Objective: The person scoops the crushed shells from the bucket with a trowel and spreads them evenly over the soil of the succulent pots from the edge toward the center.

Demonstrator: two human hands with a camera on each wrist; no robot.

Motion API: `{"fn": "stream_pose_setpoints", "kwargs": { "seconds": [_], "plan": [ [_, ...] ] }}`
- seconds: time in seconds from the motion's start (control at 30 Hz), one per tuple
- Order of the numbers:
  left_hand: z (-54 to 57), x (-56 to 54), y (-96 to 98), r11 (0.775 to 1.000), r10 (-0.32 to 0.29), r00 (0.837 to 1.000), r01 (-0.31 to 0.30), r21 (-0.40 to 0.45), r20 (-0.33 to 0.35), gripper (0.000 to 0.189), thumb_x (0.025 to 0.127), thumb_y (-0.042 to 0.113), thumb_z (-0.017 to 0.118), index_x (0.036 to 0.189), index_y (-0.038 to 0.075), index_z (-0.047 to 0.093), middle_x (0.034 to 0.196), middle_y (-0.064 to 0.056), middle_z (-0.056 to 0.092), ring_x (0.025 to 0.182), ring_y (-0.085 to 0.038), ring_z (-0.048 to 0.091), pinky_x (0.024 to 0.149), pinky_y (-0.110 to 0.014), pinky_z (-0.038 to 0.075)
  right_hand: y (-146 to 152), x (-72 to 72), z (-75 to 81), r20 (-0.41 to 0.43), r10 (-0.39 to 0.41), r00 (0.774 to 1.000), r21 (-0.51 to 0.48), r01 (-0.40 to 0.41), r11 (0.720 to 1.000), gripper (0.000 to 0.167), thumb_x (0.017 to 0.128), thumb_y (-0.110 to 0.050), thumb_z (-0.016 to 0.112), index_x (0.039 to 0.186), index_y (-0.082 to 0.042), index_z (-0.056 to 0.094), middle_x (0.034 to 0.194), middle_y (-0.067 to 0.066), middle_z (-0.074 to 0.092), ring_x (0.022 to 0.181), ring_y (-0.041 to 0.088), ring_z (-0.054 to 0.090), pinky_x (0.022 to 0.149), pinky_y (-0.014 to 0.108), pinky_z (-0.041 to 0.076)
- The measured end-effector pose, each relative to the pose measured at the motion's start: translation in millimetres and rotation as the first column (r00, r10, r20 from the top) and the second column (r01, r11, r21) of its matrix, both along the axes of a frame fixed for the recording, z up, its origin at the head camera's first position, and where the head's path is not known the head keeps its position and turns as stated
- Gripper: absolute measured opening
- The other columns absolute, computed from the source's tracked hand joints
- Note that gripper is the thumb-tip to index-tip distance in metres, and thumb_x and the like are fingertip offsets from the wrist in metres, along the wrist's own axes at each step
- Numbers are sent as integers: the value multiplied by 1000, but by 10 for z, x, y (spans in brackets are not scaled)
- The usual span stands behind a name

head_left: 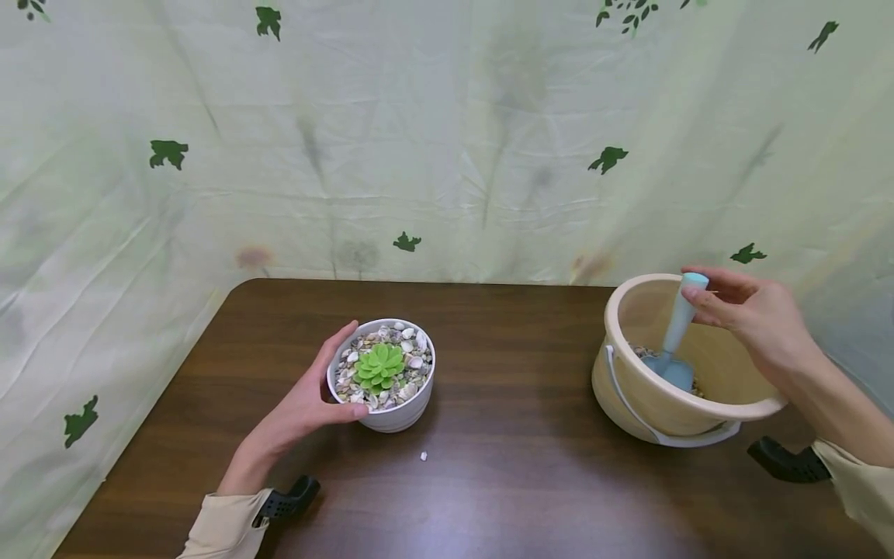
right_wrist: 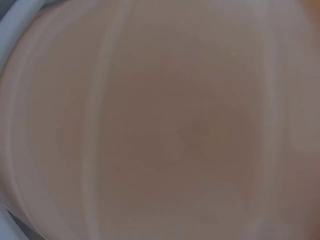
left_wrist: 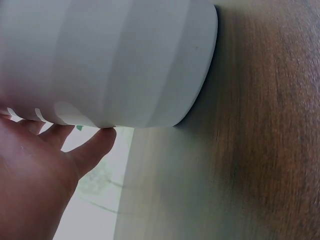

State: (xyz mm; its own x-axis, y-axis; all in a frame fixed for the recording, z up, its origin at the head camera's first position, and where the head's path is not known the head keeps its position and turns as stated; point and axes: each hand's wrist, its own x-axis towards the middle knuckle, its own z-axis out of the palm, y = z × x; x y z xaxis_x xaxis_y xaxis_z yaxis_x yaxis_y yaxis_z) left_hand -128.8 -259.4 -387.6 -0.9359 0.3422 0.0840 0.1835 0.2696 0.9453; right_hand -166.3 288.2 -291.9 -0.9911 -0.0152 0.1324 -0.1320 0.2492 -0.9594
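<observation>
My left hand (head_left: 310,396) grips the side of a white flowerpot (head_left: 398,420), thumb at the near rim and fingers around the far left side. Inside the pot, a green succulent (head_left: 379,366) sits among pebbles and shells. In the left wrist view, fingers touch the pot's ribbed wall (left_wrist: 115,60), and its base meets the table. At the right, my right hand (head_left: 764,314) holds a light blue trowel (head_left: 677,326) by its handle. The trowel's blade points down into a cream bucket (head_left: 632,388), near gravel at the bottom. The right wrist view shows only blurred bucket wall (right_wrist: 175,125).
Both containers stand on a dark brown wooden table (head_left: 510,373). One small white pebble (head_left: 424,456) lies in front of the flowerpot. The bucket's pale handle (head_left: 646,427) hangs down its near side. Behind the table hangs a leaf-patterned curtain (head_left: 447,140).
</observation>
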Motion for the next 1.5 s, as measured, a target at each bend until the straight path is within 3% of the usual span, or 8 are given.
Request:
{"fn": "stream_pose_setpoints", "kwargs": {
  "seconds": [0.13,0.23,0.53,0.7,0.8,1.03,1.23,1.5],
  "plan": [
    [-4,6,1,1000,-4,1000,4,9,-3,99,78,13,78,155,36,21,157,-2,18,136,-28,25,99,-25,33,42,-70,-14,39,-6,999,176,-1,984,35,96,-21,66,129,-12,57,101,-16,66,87,4,67,75,24,54],
    [-5,11,2,1000,-6,1000,6,10,-4,99,78,13,78,155,36,21,157,-3,18,136,-29,26,98,-24,34,72,-110,-5,48,-5,999,198,-4,980,33,96,-20,65,124,-7,52,100,-18,66,83,7,69,75,24,54],
    [7,17,-6,1000,-2,1000,2,-4,-4,99,78,13,78,155,37,21,157,-3,18,136,-29,25,102,-42,32,92,-126,-34,32,6,999,185,-11,983,24,96,-16,65,117,-9,57,96,-15,69,78,12,71,73,25,55],
    [-1,18,-7,1000,-6,1000,6,5,-4,99,78,12,78,155,35,21,156,-5,18,135,-30,26,99,-30,35,99,-158,-76,81,43,996,107,-52,993,24,94,-11,67,116,-15,59,95,-12,70,79,12,71,71,29,56],
    [-5,19,-3,1000,-10,1000,10,24,1,99,78,11,78,156,33,20,156,-6,18,135,-30,26,97,-24,36,110,-185,-97,117,83,990,84,-93,992,31,92,-6,68,120,-12,54,95,-11,70,82,10,69,70,31,57],
    [-4,12,-2,999,-13,1000,12,38,12,101,78,10,78,157,25,18,155,-8,18,134,-31,25,96,-23,37,116,-226,-133,152,78,985,130,-99,987,37,93,-7,68,121,-13,44,93,-14,67,83,9,68,71,34,57],
    [-17,-3,-3,1000,-14,1000,14,26,6,101,78,11,78,157,25,18,156,-7,18,135,-31,26,97,-24,35,150,-195,-119,144,96,985,-8,-95,995,38,92,-1,67,120,-10,44,96,-12,69,83,11,70,69,32,57],
    [-20,-27,6,1000,-16,1000,16,19,4,99,78,12,78,156,30,20,156,-7,19,135,-31,26,97,-25,36,182,-33,-83,71,53,996,104,-60,993,41,93,-8,67,128,-11,45,109,-16,65,92,8,69,75,30,56]
  ]
}}
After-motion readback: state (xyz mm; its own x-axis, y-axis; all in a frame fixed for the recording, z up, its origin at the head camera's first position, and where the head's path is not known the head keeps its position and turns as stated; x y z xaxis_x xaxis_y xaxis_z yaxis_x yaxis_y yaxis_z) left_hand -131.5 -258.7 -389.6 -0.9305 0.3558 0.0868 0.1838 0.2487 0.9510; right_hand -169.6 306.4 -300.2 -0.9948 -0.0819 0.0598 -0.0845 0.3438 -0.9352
